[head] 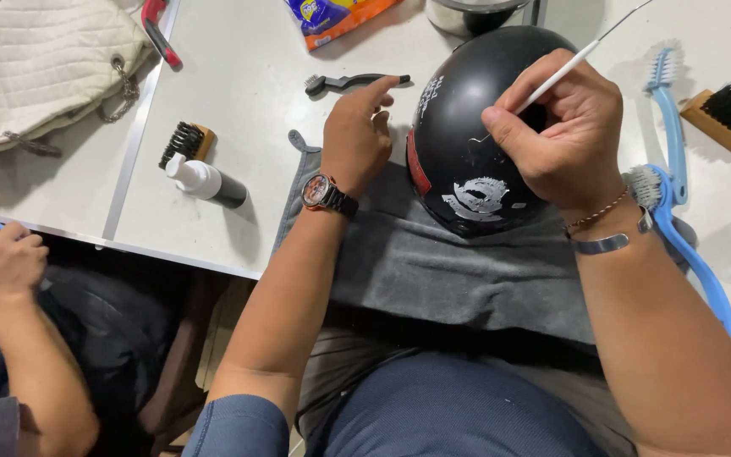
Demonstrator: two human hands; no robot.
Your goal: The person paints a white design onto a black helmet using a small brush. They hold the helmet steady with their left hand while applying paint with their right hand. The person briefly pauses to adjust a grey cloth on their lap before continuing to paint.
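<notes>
Head view: white table [239, 76], grey cloth [467, 271] at its edge, black helmet [467, 127] resting on it. Left hand [357, 135] steadies the shell, forefinger extended, gripping nothing. Right hand [564, 127] pinches a thin white brush [581, 52]. Risk: round helmet rolling, smearing the stroke.

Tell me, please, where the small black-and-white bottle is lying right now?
In the head view the bottle lies on its side on the white table, left of the grey cloth and left hand, just below a small wooden brush.
</notes>
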